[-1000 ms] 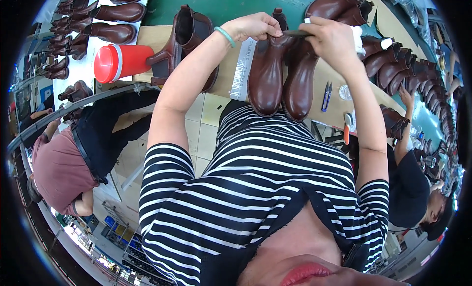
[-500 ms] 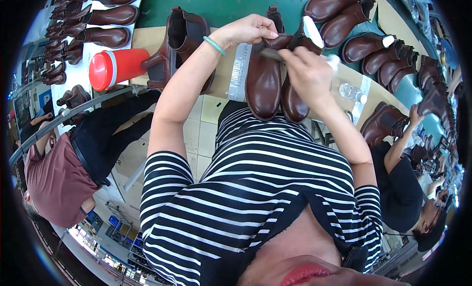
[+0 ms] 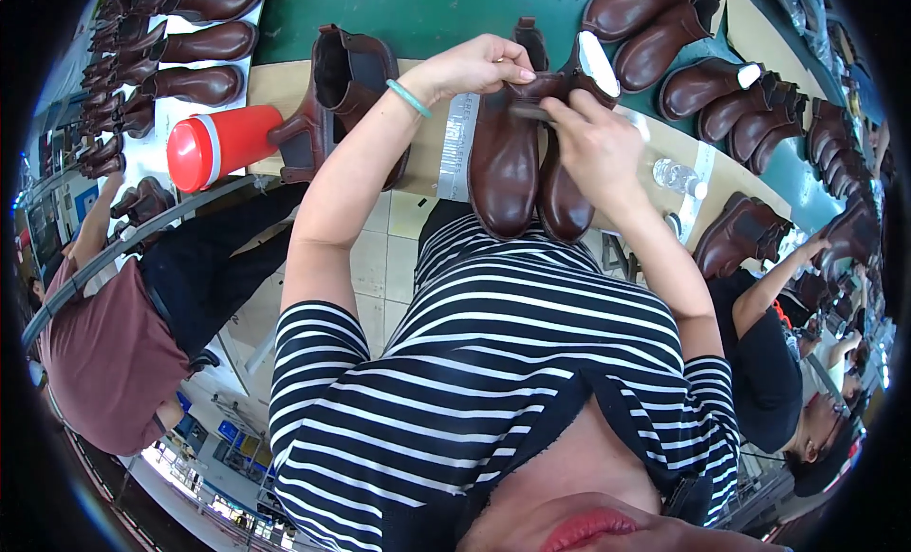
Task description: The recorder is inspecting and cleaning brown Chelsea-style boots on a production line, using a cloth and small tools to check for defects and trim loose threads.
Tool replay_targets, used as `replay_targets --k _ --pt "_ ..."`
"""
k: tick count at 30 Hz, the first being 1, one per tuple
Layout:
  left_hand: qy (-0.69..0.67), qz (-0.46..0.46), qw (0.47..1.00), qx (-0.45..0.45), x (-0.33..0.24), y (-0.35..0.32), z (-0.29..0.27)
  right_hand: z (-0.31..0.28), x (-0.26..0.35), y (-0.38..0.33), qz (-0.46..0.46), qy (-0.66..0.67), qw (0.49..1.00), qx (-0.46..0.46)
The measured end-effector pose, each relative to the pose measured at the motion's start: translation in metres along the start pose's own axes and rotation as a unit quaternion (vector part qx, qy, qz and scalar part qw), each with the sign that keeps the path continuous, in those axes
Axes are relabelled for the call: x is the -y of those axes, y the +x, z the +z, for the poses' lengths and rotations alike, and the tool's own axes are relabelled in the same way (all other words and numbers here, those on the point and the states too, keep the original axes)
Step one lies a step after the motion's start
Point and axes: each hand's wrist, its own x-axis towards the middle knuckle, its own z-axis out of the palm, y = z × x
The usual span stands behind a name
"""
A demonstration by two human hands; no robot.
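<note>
A brown leather boot (image 3: 503, 177) stands in front of me with its toe toward my body. My left hand (image 3: 484, 66), closed in a pinch, holds the upper edge of this boot near its ankle opening. In my closed right hand (image 3: 603, 146) is a small thin tool (image 3: 531, 110), smeared by motion, set against the boot's upper just below the left fingertips. The tool's kind does not show. Beside it stands a second brown boot (image 3: 565, 193), partly covered by my right hand, with white stuffing (image 3: 598, 63) showing near its top.
A red cylindrical container (image 3: 223, 144) lies left, next to another pair of brown boots (image 3: 356, 96). More boots (image 3: 655, 44) stand on the green table (image 3: 427, 11) at far right. A clear bottle (image 3: 678, 177) lies right. Co-workers (image 3: 114, 348) are on both sides.
The small tool has made a slight blurred movement at the boot's upper while my left hand keeps its pinch. The co-worker at left has stretched an arm toward the boots there.
</note>
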Motion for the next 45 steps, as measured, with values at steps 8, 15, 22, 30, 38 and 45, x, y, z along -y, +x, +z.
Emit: replay_targets --k 8,15,22,30,38,45 --pt "0.028 -0.002 0.999 -0.014 -0.007 0.002 0.008 -0.003 0.01 0.005 -0.005 0.038 0.999 -0.013" --pt "-0.007 0.009 1.0 -0.001 0.009 -0.007 -0.005 -0.062 -0.049 -0.042 0.188 0.126 0.974 0.032" --pt "-0.074 0.145 0.975 -0.153 0.01 -0.036 0.033 0.008 -0.121 -0.117 0.357 0.015 0.93 -0.086" --pt "-0.166 0.029 0.911 -0.377 0.118 -0.061 0.043 0.085 -0.102 -0.161 0.436 0.066 0.896 -0.051" --pt "-0.339 -0.103 0.885 -0.302 0.156 -0.087 0.079 0.105 -0.11 -0.183 0.49 0.203 0.844 -0.083" --pt "-0.522 -0.074 0.832 -0.172 0.139 -0.092 0.104 0.08 -0.092 -0.185 0.414 0.048 0.909 -0.016"
